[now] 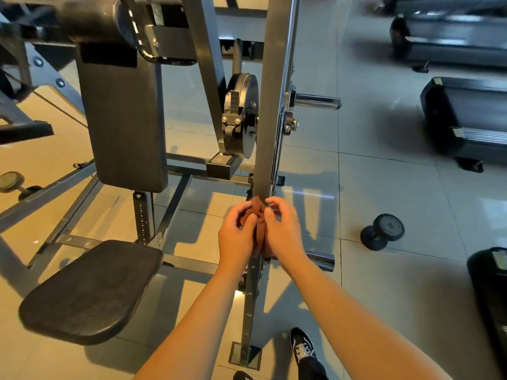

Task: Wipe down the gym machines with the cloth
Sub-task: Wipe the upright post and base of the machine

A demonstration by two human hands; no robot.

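A grey steel upright post (pixel 270 127) of the gym machine runs down the middle of the view. A small brown cloth (pixel 256 212) is bunched against the post at mid-height. My left hand (pixel 237 234) grips the cloth from the left with curled fingers. From the right, my right hand (pixel 282 229) holds the same cloth, its thumb and fingers curled round it. Most of the cloth is hidden between the two hands.
The machine's black back pad (pixel 120 119) and seat (pixel 90 292) lie to the left. A weight plate (pixel 241 116) and chrome pegs (pixel 315 101) sit by the post. A dumbbell (pixel 384 231) lies on the tiled floor at right, treadmills (pixel 466 116) beyond. My shoe (pixel 301 346) stands near the post's base.
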